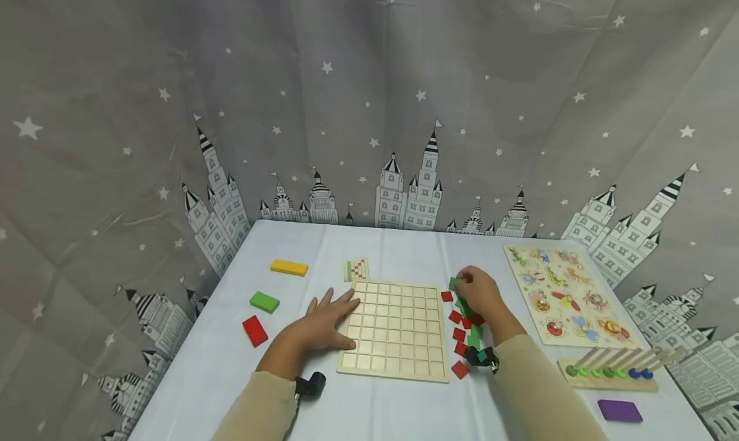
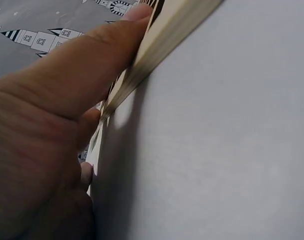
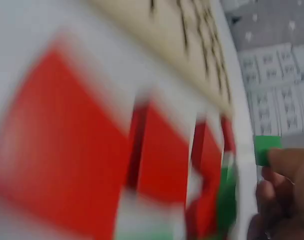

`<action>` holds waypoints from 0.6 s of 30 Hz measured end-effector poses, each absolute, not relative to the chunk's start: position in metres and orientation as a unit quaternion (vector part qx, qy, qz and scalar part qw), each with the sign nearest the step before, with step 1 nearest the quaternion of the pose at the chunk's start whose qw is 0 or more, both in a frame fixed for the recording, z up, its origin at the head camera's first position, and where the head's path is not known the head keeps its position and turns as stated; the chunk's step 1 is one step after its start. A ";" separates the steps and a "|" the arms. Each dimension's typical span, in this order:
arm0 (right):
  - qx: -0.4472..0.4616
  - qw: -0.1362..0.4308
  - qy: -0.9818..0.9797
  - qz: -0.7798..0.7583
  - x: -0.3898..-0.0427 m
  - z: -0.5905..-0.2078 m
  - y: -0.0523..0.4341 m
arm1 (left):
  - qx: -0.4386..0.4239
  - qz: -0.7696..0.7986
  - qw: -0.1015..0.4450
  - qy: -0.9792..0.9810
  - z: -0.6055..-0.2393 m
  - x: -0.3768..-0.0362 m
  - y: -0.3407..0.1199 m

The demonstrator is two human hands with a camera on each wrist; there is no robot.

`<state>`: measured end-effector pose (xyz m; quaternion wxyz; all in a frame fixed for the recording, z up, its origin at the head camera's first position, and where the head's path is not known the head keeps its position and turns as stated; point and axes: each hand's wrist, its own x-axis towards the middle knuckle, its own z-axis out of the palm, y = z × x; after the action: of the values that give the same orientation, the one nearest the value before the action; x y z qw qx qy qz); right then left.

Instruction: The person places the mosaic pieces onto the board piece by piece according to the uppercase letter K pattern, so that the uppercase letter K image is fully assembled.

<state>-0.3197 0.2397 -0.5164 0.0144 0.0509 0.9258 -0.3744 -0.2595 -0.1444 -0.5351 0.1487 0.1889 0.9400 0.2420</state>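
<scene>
Nearest, head view: beige sleeves [image 1: 545,389], reaching in from the grid board's [image 1: 398,332] near side. Board flat on the bench [image 1: 196,402], near-square, no clear long axis; side edges run away from the person. Left hand [image 1: 326,319] over the board's left edge: palm down, fingers spread apart, pointing toward the far side, thumb lying across the rim lower down. Right hand [image 1: 479,292] just off the board's far right corner, wrist bent inward, fingers pointing left, pinching a green tile [image 1: 453,283]. Red tiles [image 1: 455,316] and more green tiles [image 1: 473,340] strung along the board's right edge. Pattern card [image 1: 356,269] at its far left corner. Left of the board, well apart: yellow block [image 1: 289,268], green block [image 1: 264,302], red block [image 1: 255,331]. Right of it: picture puzzle [image 1: 568,293], peg rack [image 1: 609,381], purple block [image 1: 620,411].

Left wrist view: thumb large, pointing upper right, on the board's edge, which slants from lower left to upper right. Other fingers mostly hidden.

Right wrist view: red tiles blurred beside the board's edge. Green tile clamped between fingertips, broad face toward the camera, sides nearly upright; partly covered, long axis unclear.
</scene>
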 end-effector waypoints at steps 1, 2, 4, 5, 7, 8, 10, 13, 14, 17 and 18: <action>0.056 0.007 0.918 -0.392 -0.321 -0.514 0.233 | 0.189 0.241 0.147 0.941 -0.535 -0.260 -0.144; 0.056 0.002 0.910 -0.411 -0.323 -0.512 0.224 | 0.189 0.239 0.145 0.941 -0.535 -0.261 -0.144; 0.051 0.000 0.895 -0.444 -0.326 -0.508 0.203 | 0.191 0.236 0.141 0.942 -0.535 -0.261 -0.144; 0.042 0.003 0.887 -0.460 -0.327 -0.507 0.191 | 0.191 0.236 0.139 0.943 -0.535 -0.262 -0.143; 0.014 0.014 0.874 -0.486 -0.328 -0.508 0.166 | 0.192 0.234 0.134 0.944 -0.535 -0.262 -0.143; -0.004 0.018 0.869 -0.494 -0.329 -0.509 0.154 | 0.193 0.232 0.131 0.944 -0.535 -0.263 -0.143; -0.035 0.031 0.863 -0.503 -0.328 -0.512 0.130 | 0.193 0.228 0.127 0.946 -0.535 -0.263 -0.143; -0.067 0.045 0.864 -0.497 -0.327 -0.521 0.103 | 0.191 0.218 0.125 0.949 -0.536 -0.262 -0.143; -0.071 0.044 0.867 -0.491 -0.326 -0.524 0.096 | 0.192 0.218 0.123 0.949 -0.536 -0.262 -0.143; -0.074 0.027 0.887 -0.455 -0.324 -0.530 0.083 | 0.192 0.222 0.119 0.948 -0.536 -0.260 -0.143; -0.074 0.020 0.893 -0.443 -0.324 -0.531 0.081 | 0.194 0.224 0.118 0.948 -0.536 -0.260 -0.143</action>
<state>-0.3238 0.0807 -0.5313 0.0202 -0.0745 0.8932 -0.4431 -0.2601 -0.1427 -0.5365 0.1180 0.1943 0.9478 0.2237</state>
